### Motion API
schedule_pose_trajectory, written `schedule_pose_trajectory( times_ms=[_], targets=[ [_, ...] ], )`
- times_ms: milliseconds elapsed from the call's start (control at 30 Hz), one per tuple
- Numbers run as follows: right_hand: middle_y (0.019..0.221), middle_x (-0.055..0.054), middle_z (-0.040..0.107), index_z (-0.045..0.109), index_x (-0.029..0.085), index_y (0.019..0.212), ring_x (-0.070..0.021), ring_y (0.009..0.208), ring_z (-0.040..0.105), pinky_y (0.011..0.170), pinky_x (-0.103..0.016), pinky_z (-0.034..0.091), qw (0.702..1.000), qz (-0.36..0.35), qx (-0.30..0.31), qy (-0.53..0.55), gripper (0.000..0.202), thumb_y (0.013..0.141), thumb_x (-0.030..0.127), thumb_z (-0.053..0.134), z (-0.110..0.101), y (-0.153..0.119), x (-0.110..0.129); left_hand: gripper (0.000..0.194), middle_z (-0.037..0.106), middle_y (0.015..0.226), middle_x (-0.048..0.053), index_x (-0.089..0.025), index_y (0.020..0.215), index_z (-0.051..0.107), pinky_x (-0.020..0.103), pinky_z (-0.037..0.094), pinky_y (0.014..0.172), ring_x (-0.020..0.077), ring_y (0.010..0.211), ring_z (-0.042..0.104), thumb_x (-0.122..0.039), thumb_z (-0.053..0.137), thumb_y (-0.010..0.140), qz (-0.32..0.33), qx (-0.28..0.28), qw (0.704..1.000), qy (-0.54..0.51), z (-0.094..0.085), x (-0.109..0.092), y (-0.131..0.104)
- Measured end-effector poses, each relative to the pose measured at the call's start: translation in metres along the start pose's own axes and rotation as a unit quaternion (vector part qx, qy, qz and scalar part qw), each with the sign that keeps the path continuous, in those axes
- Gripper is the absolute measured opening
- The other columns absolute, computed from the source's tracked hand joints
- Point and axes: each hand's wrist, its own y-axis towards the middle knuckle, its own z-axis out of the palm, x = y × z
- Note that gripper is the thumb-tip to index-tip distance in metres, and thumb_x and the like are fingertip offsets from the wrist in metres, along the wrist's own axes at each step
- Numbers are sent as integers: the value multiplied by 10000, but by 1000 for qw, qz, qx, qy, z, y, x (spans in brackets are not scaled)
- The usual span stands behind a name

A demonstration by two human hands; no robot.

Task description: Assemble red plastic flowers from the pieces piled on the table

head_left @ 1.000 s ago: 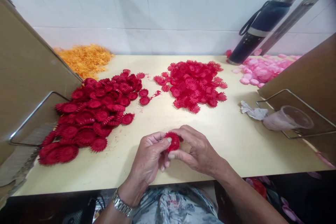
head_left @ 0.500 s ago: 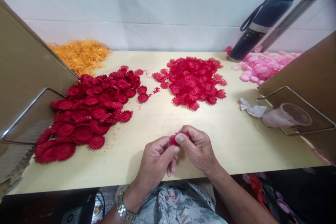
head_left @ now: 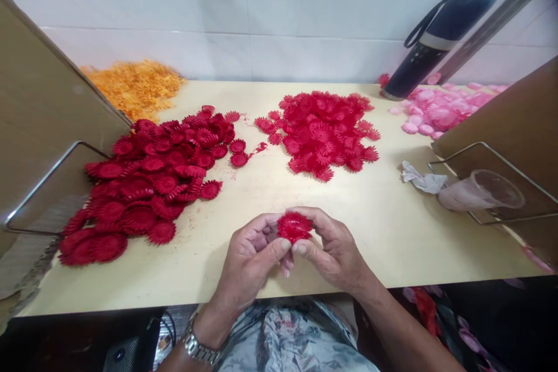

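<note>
Between my hands, just above the front of the table, is a red petal stack [head_left: 294, 226] with toothed edges, facing up. My left hand [head_left: 257, 250] pinches its left and lower rim with the thumb in front. From the other side, my right hand [head_left: 333, 244] grips the same stack between thumb and fingers. To the left lies a heap of dark red fringed petal discs [head_left: 142, 218]. Beyond my hands spreads a pile of brighter red toothed petal discs [head_left: 321, 133].
Orange shredded petals [head_left: 139, 90] sit at the back left. A dark blue flask [head_left: 418, 64] stands at the back right beside pink petals [head_left: 440, 110]. A plastic cup [head_left: 462, 195] lies tipped near a crumpled tissue [head_left: 422, 177]. Cardboard panels [head_left: 52, 87] flank the table [head_left: 370, 232].
The red petal stack has come into full view between my hands, its face now upward. My right thumb has moved off its top to the lower edge. The view has shifted slightly.
</note>
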Motion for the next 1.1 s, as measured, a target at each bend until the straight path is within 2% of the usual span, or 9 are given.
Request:
schedule_pose_trajectory(
  times_ms=[100,200,433,500,567,667,767,933,1100],
  targets=[
    [846,-40,670,547,180,1055,-132,711,649,646,-224,521,999,-29,-34,-27,222,855,275,534,2,-2,1,210,609,528,-2,-146,893,638,199,469,438,100,444,537,-254,677,718,4,18,998,63,-1,-1,-3],
    [773,-31,665,548,186,1010,-125,641,645,576,-210,515,996,-50,-60,-50,172,878,280,491,7,-4,3,188,565,456,-18,-149,840,643,187,422,390,93,385,496,-311,646,744,23,10,994,106,-2,2,-5],
    [629,-8,591,560,191,843,-112,534,550,494,-208,444,986,-79,-97,-109,150,893,191,419,21,-2,8,213,468,460,-50,-181,701,635,177,317,356,63,360,408,-364,578,794,97,-94,970,203,1,20,-5],
    [615,-2,574,555,190,812,-110,530,539,495,-208,437,989,-62,-90,-100,174,901,199,406,21,0,8,231,455,472,-55,-180,650,612,168,290,344,52,362,381,-368,593,782,100,-120,971,181,1,22,-3],
    [708,-19,612,555,187,887,-120,599,579,539,-214,466,995,-37,-53,-79,151,904,256,421,18,2,8,235,462,468,-61,-179,641,584,164,285,326,51,349,373,-379,617,759,79,-127,982,119,1,21,-1],
    [898,-70,638,503,174,1072,-151,764,621,659,-248,505,997,-32,21,-73,219,892,293,462,10,2,8,215,513,457,-55,-174,689,561,172,334,326,70,333,419,-366,647,733,25,-94,995,31,0,16,0],
    [802,-34,638,448,182,1149,-134,711,620,676,-242,508,994,-55,58,-72,251,903,236,445,6,1,6,180,564,496,-33,-163,757,566,200,419,384,98,384,502,-325,643,744,3,-42,999,3,-3,12,-2],
    [695,-12,630,465,182,1102,-135,637,614,635,-234,506,986,-103,14,-127,201,923,253,409,10,-2,2,268,628,704,-18,-179,963,580,236,504,475,112,495,587,-219,678,718,38,-37,998,19,-8,12,-3],
    [652,-17,605,505,178,975,-127,572,577,557,-228,481,984,-101,-13,-145,191,942,239,327,20,-4,3,151,611,567,-10,-159,802,611,221,464,411,115,433,551,-267,675,717,54,-62,996,38,-6,19,-5]
  ],
)
